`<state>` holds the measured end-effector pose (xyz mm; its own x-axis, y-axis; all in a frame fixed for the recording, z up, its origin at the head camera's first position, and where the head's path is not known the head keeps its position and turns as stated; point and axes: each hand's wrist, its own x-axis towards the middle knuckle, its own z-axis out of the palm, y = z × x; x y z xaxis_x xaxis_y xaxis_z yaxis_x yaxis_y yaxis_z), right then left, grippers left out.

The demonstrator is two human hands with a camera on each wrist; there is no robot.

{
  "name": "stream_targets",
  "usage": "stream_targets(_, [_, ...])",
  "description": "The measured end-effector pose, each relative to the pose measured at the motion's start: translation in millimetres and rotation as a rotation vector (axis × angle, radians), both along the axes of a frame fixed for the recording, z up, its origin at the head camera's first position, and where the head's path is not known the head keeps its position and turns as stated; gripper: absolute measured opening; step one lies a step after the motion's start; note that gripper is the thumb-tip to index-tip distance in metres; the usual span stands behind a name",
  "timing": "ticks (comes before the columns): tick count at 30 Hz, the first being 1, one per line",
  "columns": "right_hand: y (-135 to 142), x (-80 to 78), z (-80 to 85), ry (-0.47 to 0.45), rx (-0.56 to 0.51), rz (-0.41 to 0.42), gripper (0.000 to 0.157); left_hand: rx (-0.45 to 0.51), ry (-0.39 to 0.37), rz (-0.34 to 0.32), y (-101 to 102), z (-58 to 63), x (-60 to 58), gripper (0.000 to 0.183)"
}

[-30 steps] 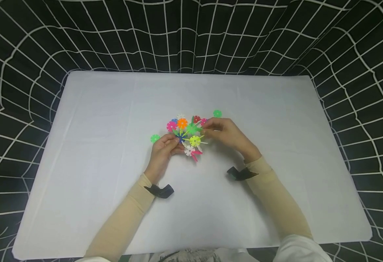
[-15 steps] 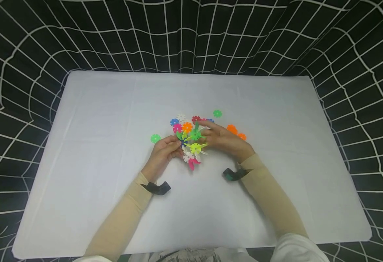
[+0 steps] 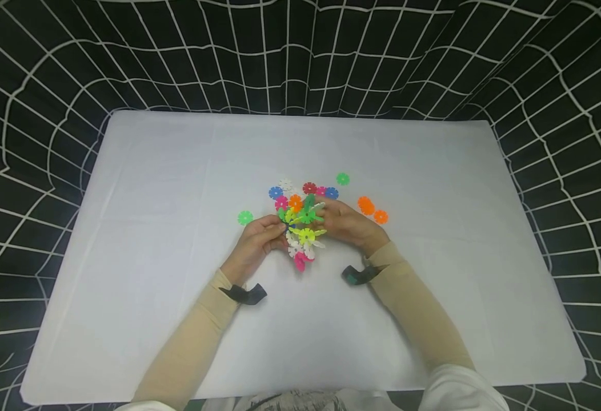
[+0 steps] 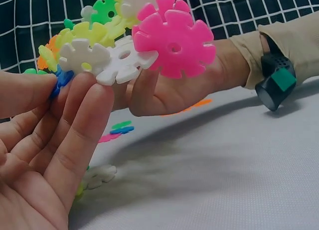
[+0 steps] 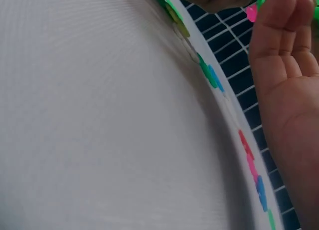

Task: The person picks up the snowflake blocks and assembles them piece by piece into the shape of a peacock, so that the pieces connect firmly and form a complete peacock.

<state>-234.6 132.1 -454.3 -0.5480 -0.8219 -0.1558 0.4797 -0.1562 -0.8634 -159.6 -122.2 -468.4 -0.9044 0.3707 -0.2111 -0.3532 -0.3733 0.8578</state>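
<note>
A cluster of interlocked plastic snowflake discs [image 3: 307, 235] is held between both hands above the white table. It has green, yellow, white, orange and pink discs, with a pink disc [image 4: 174, 44] projecting at the near end. My left hand [image 3: 254, 240] pinches a dark blue disc [image 4: 61, 84] at the cluster's left between thumb and fingers. From the right, my right hand [image 3: 351, 226] holds the cluster near its green discs [image 3: 308, 215]; its fingertips are partly hidden behind them. In the right wrist view, the right fingers [image 5: 276, 35] meet green pieces at the upper edge.
Loose discs lie flat beyond the hands: blue [image 3: 276, 193], white [image 3: 285, 184], red [image 3: 309, 188] and several others. A green disc [image 3: 245, 217] lies left, another green one [image 3: 343, 178] farther back. Orange discs [image 3: 366, 205] lie right of the right hand. Black gridded cloth [image 3: 300, 68] surrounds the table.
My right hand has moved slightly nearer and turned, its fingers going behind the cluster and revealing the orange discs. The cluster has tilted and come a little closer, with the left hand still pinching it.
</note>
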Motion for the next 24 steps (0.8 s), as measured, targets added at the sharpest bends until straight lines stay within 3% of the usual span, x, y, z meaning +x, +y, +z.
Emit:
stream_targets(5, [-5,0.4,-2.7,0.014,-0.009,0.007,0.027,0.000,-0.004,0.007,0,1.0,0.5,0.010])
stream_targets(7, [-6,1.3,-3.4,0.009,-0.003,0.011,0.029,0.001,-0.004,0.007,0,1.0,0.3,0.010])
stream_targets(13, [-9,4.3,-5.9,-0.036,0.003,-0.033,0.060,0.004,-0.006,0.002,0,0.3,-0.5,0.010])
stream_targets(19, [-12,6.4,-7.4,-0.023,0.048,-0.087,0.059,0.010,-0.015,0.005,0,-0.5,-0.9,0.009])
stream_targets(24, [-17,8.6,-4.4,-0.015,-0.004,-0.109,0.056,0.009,-0.011,0.007,-1,-0.3,-0.5,0.010])
